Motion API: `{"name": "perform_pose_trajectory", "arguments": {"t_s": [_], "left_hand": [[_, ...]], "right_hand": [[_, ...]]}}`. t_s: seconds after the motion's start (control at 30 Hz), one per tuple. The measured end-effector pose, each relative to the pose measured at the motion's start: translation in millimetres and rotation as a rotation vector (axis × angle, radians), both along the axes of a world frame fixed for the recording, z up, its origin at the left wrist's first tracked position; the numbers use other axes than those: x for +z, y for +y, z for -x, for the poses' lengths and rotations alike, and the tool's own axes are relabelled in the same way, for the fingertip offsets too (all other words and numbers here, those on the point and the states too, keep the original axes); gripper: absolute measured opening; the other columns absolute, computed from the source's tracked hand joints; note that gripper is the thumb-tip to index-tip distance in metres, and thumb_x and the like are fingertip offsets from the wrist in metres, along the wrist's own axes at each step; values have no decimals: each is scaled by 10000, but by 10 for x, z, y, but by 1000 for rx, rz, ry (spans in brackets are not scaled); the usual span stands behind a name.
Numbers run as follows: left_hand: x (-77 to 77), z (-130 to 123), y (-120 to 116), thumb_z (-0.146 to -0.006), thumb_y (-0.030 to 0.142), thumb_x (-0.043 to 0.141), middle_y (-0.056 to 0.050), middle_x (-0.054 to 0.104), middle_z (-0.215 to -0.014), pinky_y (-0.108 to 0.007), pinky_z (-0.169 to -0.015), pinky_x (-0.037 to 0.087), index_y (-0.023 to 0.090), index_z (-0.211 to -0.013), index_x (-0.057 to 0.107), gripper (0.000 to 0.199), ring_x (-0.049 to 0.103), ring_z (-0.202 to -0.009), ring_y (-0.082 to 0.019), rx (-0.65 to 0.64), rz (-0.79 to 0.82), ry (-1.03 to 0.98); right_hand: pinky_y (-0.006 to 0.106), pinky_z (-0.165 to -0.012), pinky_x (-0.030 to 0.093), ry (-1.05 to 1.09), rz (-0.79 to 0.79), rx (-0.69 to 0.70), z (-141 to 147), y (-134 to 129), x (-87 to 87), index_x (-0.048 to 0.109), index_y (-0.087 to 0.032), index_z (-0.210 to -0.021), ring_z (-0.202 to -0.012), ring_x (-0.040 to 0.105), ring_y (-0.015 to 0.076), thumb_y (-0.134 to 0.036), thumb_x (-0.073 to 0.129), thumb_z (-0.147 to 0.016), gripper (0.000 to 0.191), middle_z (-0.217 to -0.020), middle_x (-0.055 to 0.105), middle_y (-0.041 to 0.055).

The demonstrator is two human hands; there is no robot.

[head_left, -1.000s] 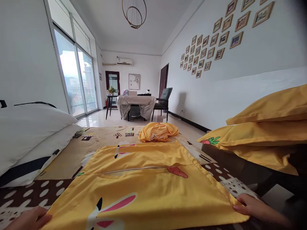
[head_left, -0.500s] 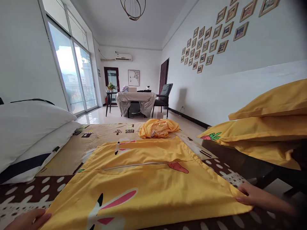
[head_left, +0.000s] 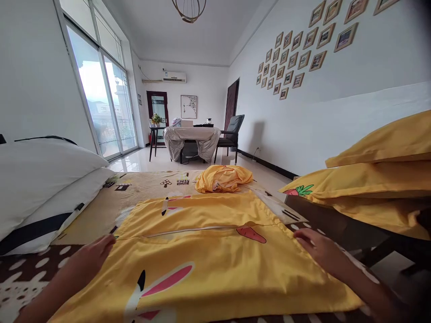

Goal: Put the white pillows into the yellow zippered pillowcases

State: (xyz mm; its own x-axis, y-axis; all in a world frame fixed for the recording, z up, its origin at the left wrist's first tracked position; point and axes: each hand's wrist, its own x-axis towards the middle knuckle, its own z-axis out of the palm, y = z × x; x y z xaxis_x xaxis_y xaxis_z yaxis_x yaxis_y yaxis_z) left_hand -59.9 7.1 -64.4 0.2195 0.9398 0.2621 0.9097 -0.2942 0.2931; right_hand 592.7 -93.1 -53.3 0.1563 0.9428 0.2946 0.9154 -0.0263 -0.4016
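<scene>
A yellow pillowcase (head_left: 215, 255) printed with rabbit ears and a carrot lies spread out in front of me, its flap opening running across it. At its left edge, level with the opening, my left hand (head_left: 99, 251) is closed, fingertips pinching the fabric. My right hand (head_left: 311, 246) pinches the opposite edge at about the same height. Behind the pillowcase sits a crumpled yellow cloth (head_left: 224, 178).
White pillows (head_left: 50, 188) are stacked on the left. Several yellow pillows (head_left: 370, 179) are piled on the right. A patterned blanket (head_left: 144, 181) lies underneath. Farther off stand a covered table (head_left: 191, 134) and a black chair (head_left: 232, 132).
Both hands have moved from the pillowcase's near corners up along its side edges to the level of the opening. The pillowcase lies in nearly the same place.
</scene>
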Motion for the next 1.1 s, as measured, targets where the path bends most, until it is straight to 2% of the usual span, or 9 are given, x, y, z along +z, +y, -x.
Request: {"name": "perform_pose_trajectory", "arguments": {"t_s": [0.07,0.13,0.2,0.27,0.47,0.7,0.8,0.9,1.1], "left_hand": [[-17,-525,209,-907,416,311,-49,655,-1054,-292,-801,442,233,-993,573,331,611,-950,-206,-206,83,18],[-114,-962,397,-912,334,276,-65,648,-1024,-305,-813,425,216,-976,576,329,596,-947,-208,-317,113,40],[-250,-1229,539,-912,332,280,-63,640,-959,-303,-794,416,208,-932,576,322,587,-894,-202,-353,114,44],[-385,-1317,626,-909,364,307,-65,619,-928,-310,-787,404,197,-879,563,308,564,-867,-202,-340,95,40],[-597,-1070,707,-875,468,393,-51,562,-787,-324,-738,378,181,-717,477,338,503,-774,-195,-254,86,17],[-548,-982,706,-792,333,477,-23,534,-815,-293,-735,355,182,-722,454,168,468,-786,-171,-291,136,-27],[-517,-928,678,-753,274,473,-17,512,-803,-287,-707,345,183,-674,399,142,454,-755,-161,-271,162,-5],[-539,-859,698,-807,333,444,-25,513,-823,-291,-716,354,182,-642,372,235,466,-762,-163,-297,192,6],[-657,-759,916,-897,485,321,-36,539,-808,-304,-741,387,195,-701,463,377,503,-780,-181,-262,60,-89]], "right_hand": [[368,-871,451,-49,59,278,524,283,37,644,-223,-926,-970,606,245,-411,341,-882,360,-1012,669,103],[340,-888,432,-131,128,452,954,575,-27,648,-216,-1030,-1000,592,222,-325,303,-925,376,-1057,662,88],[346,-891,412,-204,169,455,1206,826,-154,659,-196,-1005,-982,590,226,-231,363,-896,318,-1010,668,98],[356,-893,399,-227,183,436,1281,1000,-290,661,-190,-983,-981,583,235,-200,450,-845,252,-1005,663,97],[344,-864,402,-171,151,363,998,1151,-540,624,-184,-953,-949,559,215,-293,502,-841,199,-1029,622,86],[310,-804,421,-116,108,284,735,1171,-706,564,-183,-811,-863,543,188,-279,456,-871,156,-938,605,80],[325,-845,400,-127,85,263,730,1118,-734,555,-182,-839,-902,538,196,-265,404,-902,184,-964,604,88],[318,-856,383,-180,72,243,760,1065,-730,560,-177,-880,-937,538,197,-267,369,-928,216,-992,608,91],[308,-821,352,-296,68,187,821,1102,-679,574,-171,-883,-921,549,196,-200,361,-921,219,-976,623,87]]}}
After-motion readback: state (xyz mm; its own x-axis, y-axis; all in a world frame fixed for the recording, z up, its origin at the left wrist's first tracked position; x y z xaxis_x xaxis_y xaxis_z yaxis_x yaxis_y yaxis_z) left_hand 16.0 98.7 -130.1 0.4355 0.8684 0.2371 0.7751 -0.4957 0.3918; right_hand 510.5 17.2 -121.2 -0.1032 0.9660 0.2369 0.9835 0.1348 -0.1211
